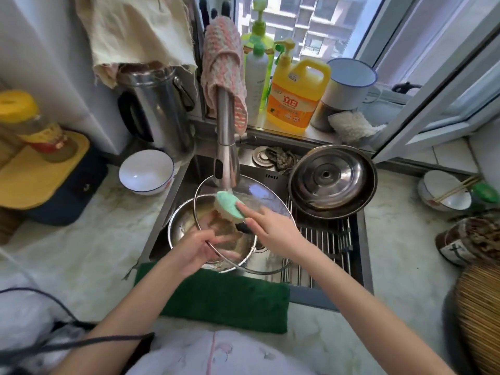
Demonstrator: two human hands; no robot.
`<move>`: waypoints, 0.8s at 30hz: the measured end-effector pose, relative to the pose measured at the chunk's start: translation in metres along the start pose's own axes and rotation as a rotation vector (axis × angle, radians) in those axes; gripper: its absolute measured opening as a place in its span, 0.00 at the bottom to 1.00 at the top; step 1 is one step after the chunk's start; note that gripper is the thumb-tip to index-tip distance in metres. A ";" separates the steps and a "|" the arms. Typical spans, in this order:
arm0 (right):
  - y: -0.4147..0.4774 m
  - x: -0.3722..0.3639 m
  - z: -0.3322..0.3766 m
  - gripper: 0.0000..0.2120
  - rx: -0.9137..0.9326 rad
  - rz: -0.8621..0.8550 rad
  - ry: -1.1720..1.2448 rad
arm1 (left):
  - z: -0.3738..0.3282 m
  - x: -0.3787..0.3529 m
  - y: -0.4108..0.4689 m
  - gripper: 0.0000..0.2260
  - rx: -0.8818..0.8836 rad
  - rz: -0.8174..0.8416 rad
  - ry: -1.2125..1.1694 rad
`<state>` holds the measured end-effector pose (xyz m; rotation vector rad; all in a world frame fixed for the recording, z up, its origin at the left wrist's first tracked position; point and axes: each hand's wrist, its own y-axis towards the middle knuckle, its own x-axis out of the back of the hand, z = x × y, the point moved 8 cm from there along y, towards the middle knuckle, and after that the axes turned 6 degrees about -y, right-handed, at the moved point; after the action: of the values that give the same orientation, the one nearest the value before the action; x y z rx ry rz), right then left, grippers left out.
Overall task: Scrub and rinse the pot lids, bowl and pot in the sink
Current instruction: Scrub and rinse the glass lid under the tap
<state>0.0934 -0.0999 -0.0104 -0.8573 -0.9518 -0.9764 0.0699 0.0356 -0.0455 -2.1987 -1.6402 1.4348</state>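
Observation:
A glass pot lid (259,196) with a metal rim is tilted over the sink under the faucet (226,158). My left hand (198,246) grips its near rim, fingers showing through the glass. My right hand (270,226) pinches a green-topped sponge (229,204) against the lid's upper face. Below the lid a steel pot (180,223) sits in the sink. A steel lid (331,180) lies upside down at the sink's right back corner. A white bowl (146,171) with a blue rim stands on the counter, left of the sink.
A wire rack (327,239) spans the sink's right half. A green cloth (230,296) hangs over the sink's front edge. Detergent bottles (295,96) and an enamel mug (349,82) stand on the windowsill. A steel kettle (154,109) is at back left, another bowl with chopsticks (446,190) at right.

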 end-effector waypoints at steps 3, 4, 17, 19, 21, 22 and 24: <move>0.036 -0.013 0.008 0.27 0.025 -0.092 -0.098 | -0.004 0.008 -0.008 0.27 -0.021 0.013 -0.010; 0.046 -0.011 -0.009 0.28 -0.075 -0.109 -0.105 | -0.007 0.011 -0.011 0.27 -0.031 0.023 -0.020; 0.020 -0.015 -0.049 0.26 -0.117 0.002 0.038 | -0.041 0.028 -0.015 0.26 -0.158 0.017 -0.094; 0.001 -0.025 -0.016 0.25 0.071 0.076 0.080 | -0.043 0.029 -0.016 0.18 -0.182 -0.056 -0.128; 0.002 -0.018 -0.034 0.27 -0.011 0.014 -0.011 | -0.044 0.032 -0.014 0.18 -0.202 -0.089 -0.151; 0.007 -0.011 -0.056 0.27 -0.146 -0.022 -0.049 | -0.045 0.031 -0.011 0.22 -0.210 -0.058 -0.134; 0.008 -0.010 -0.067 0.26 -0.260 -0.008 -0.026 | -0.042 0.034 -0.004 0.27 -0.224 -0.022 -0.132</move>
<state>0.1158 -0.1553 -0.0441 -1.0859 -0.8613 -1.1141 0.0958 0.0830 -0.0406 -2.2302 -1.9503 1.4866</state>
